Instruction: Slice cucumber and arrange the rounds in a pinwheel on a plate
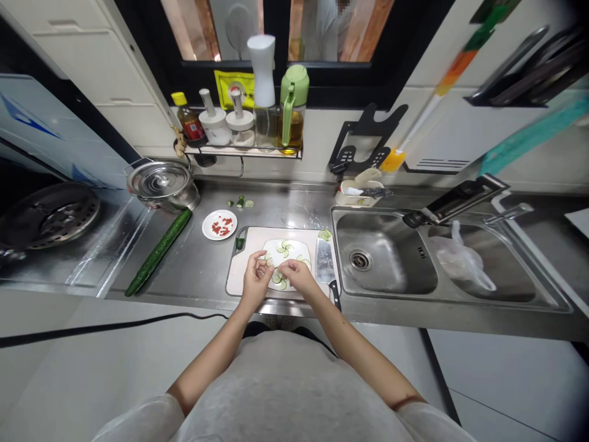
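A white plate (294, 247) with thin cucumber slices (285, 248) laid in small rosettes rests on a pale cutting board (239, 273). My left hand (256, 275) and my right hand (296, 272) meet over the plate's near edge, fingers pinched together on a cucumber slice. A cleaver (326, 265) lies on the board's right side, blade away from me. A whole cucumber (159, 251) lies on the steel counter to the left. A small white dish of red bits (219, 224) stands behind the board.
A double steel sink (386, 261) lies to the right, with a plastic bag (460, 258) in its far basin. A lidded pot (161, 183) and a stove sit at left. Oil and condiment bottles (262, 98) stand on a rack at the back wall. Cucumber ends (240, 202) lie behind.
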A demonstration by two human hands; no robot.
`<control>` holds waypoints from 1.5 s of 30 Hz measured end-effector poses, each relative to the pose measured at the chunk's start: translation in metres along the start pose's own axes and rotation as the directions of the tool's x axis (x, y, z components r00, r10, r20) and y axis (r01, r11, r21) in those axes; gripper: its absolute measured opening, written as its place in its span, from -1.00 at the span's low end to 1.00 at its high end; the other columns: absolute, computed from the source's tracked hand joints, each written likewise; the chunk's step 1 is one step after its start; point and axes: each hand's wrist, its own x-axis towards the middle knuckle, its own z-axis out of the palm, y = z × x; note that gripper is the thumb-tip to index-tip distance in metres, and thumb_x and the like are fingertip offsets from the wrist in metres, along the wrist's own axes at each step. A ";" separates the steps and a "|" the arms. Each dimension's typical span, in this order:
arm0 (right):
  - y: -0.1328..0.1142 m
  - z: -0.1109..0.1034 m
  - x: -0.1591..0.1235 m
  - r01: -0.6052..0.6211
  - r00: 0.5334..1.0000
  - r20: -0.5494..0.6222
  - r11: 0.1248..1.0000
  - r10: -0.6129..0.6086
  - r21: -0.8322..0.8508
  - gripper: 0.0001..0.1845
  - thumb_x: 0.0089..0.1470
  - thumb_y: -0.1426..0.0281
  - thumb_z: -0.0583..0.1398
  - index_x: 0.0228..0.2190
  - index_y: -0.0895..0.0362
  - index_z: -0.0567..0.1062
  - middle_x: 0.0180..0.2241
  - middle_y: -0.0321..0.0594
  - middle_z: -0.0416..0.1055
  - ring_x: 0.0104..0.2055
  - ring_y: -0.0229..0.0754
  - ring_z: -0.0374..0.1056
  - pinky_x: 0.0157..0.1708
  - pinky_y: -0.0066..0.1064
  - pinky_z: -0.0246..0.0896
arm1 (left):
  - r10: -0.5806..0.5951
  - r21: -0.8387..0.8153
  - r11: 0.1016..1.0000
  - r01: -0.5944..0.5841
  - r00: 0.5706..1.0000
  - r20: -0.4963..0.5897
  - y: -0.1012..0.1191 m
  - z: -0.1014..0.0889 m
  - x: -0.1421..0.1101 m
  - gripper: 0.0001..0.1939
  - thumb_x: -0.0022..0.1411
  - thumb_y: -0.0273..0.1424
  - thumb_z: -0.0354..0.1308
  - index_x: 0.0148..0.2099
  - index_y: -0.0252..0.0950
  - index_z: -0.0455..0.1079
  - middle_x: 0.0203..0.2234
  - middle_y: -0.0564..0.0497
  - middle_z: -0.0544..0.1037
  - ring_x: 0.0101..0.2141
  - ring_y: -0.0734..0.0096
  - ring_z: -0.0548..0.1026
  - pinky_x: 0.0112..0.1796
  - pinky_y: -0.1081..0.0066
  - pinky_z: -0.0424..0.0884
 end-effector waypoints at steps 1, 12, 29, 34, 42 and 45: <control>0.000 0.001 0.000 -0.032 0.999 0.003 0.999 0.032 -0.002 -0.87 -0.17 0.34 0.17 -0.56 0.16 0.44 -0.67 -0.38 0.29 -0.60 -0.35 0.18 -0.60 -0.54 0.08 | 0.009 0.032 0.999 -0.009 1.000 -0.007 -0.002 0.000 -0.001 -0.51 0.10 -0.28 0.20 0.07 -0.22 0.21 -0.41 0.07 0.40 -0.44 0.53 0.33 -0.39 0.52 0.24; 0.013 0.005 0.015 -0.161 0.985 0.037 0.980 0.166 -0.115 -0.88 -0.12 0.34 0.17 -0.57 0.14 0.41 -0.70 -0.35 0.31 -0.64 -0.33 0.19 -0.66 -0.55 0.01 | 0.012 0.174 0.985 -0.002 0.999 -0.053 -0.025 -0.003 -0.001 -0.52 0.16 -0.33 0.13 0.13 -0.23 0.23 -0.31 0.01 0.41 -0.38 0.48 0.35 -0.31 0.48 0.30; 0.011 0.021 0.080 -0.016 0.996 0.035 0.567 0.079 -0.824 -0.84 0.03 0.31 0.19 -0.38 0.13 0.52 -0.30 -0.20 0.51 -0.29 -0.22 0.36 -0.45 -0.50 0.03 | -0.095 0.706 0.699 0.112 0.993 -0.063 -0.058 -0.010 0.046 -0.70 0.15 -0.35 0.11 -0.03 -0.14 0.42 -0.43 0.08 0.50 -0.26 0.32 0.43 -0.12 0.29 0.17; 0.010 0.023 0.083 -0.010 0.995 0.044 0.514 0.093 -0.858 -0.85 0.07 0.34 0.17 -0.33 0.12 0.51 -0.26 -0.18 0.49 -0.25 -0.20 0.36 -0.43 -0.49 0.06 | -0.111 0.778 0.619 0.110 0.992 -0.052 -0.056 -0.008 0.050 -0.70 0.17 -0.35 0.12 -0.03 -0.12 0.40 -0.34 0.05 0.54 -0.18 0.26 0.43 -0.12 0.26 0.11; 0.010 0.027 0.086 0.019 0.994 0.060 0.403 0.090 -0.915 -0.83 0.13 0.34 0.13 -0.28 0.12 0.49 -0.20 -0.15 0.46 -0.17 -0.17 0.35 -0.35 -0.46 0.11 | -0.064 0.834 0.549 0.050 0.998 -0.018 -0.057 -0.008 0.051 -0.72 0.20 -0.36 0.08 -0.03 -0.11 0.41 -0.27 -0.01 0.54 -0.14 0.20 0.40 -0.12 0.22 0.12; 0.012 0.027 0.087 0.034 0.994 0.071 0.381 0.082 -0.924 -0.83 0.14 0.33 0.12 -0.26 0.11 0.47 -0.17 -0.15 0.45 -0.17 -0.18 0.34 -0.34 -0.46 0.11 | -0.029 0.849 0.527 0.029 0.999 -0.016 -0.059 -0.009 0.051 -0.73 0.19 -0.34 0.11 -0.03 -0.11 0.42 -0.19 -0.05 0.50 -0.11 0.17 0.38 -0.12 0.21 0.15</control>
